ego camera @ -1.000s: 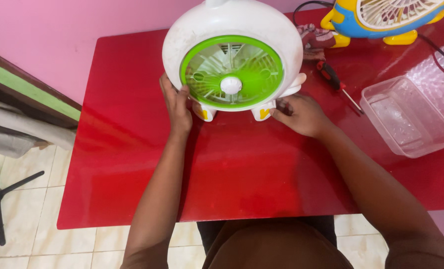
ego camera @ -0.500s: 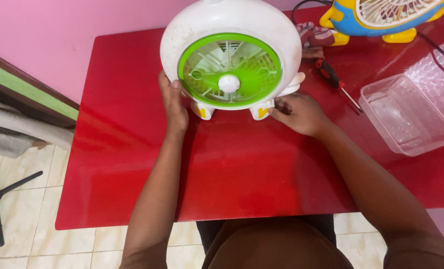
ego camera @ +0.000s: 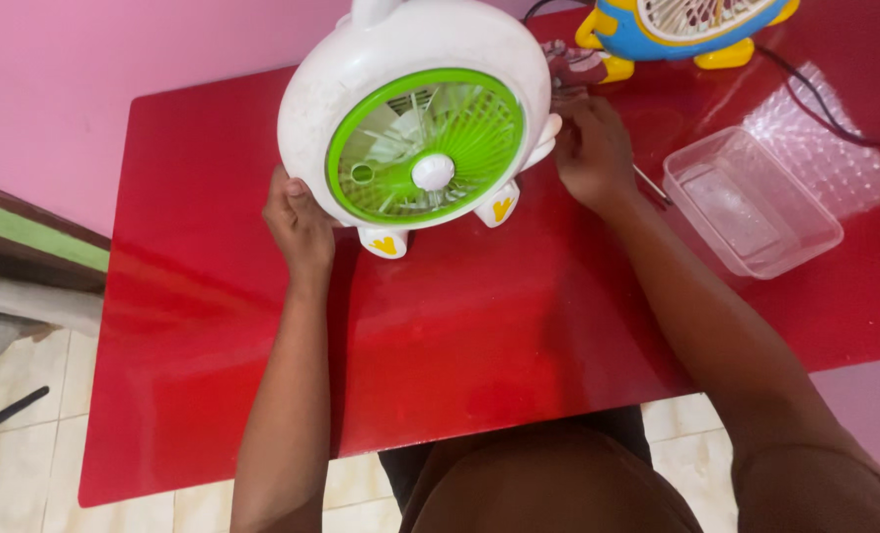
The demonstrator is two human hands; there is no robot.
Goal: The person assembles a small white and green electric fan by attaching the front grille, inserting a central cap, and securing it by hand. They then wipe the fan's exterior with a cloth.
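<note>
Hands working at a red table (ego camera: 213,326): a person seen from above is steadying a white toy-shaped fan (ego camera: 415,118) w/ a green front grille (ego camera: 425,148), standing on the far-left part of the tabletop and tilting slightly, its two small white feet w/ yellow marks pointing toward the viewer. The left hand (ego camera: 300,229) is cupping the fan's lower left edge, fingers curling round the white casing in a closed hold. The right hand (ego camera: 590,150) is lying just beside the fan's right side, fingers bent down over something on the table; a thin metal shaft (ego camera: 649,185) is sticking out from under it, approx. toward a clear plastic container (ego camera: 751,202) — whether the fingers are actually clasping it can't be told. The container is sitting open and right of the hand, near but apart. Behind it, a sheet of bubble wrap (ego camera: 815,133) is lying flat, w/ a black cable (ego camera: 815,99) running across it. At the far edge a second fan, blue and yellow (ego camera: 687,25), is standing, w/ a crumpled cloth (ego camera: 570,61) next to it. Beige floor tiles (ego camera: 15,424) are showing at left, pink wall (ego camera: 114,49) beyond.
</note>
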